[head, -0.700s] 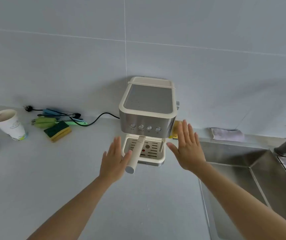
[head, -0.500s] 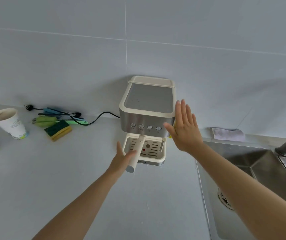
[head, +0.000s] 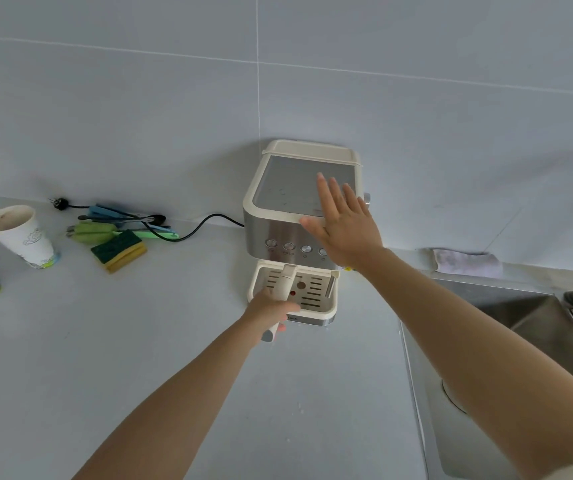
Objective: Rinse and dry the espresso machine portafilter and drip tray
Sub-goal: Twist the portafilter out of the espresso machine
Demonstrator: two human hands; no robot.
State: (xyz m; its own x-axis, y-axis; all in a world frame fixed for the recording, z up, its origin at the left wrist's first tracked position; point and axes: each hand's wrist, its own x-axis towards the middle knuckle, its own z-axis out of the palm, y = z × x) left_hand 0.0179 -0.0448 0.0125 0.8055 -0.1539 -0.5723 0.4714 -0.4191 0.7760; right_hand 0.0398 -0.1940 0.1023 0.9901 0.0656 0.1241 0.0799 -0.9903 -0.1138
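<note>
Closing round the handle is the change that matters. My left hand, flat and open just short of it a moment ago, now has its fingers curled round the cream plastic handle of the portafilter, low down near its grey end. The portafilter is still locked under the cream and brushed-steel espresso machine, with its handle pointing toward me over the cream slotted drip tray, which sits seated at the machine's foot.

My right hand has risen from beside the front panel. It now lies over the machine's top right corner with its fingers straight and spread, holding nothing. I cannot tell whether the palm is pressing down yet. I take this as bracing the body so the handle can be twisted free, so nothing has been rinsed so far.

On the handle's left, the nearest things on the grey surface are the green and yellow sponge and the printed paper cup. Both are well apart from it, so I judge a leftward swing has room. The machine backs onto the wall. The rim of the steel sink begins near the machine's right side, under my right forearm, so the carry should be short. A folded pale cloth lies on the ledge behind the sink.
</note>
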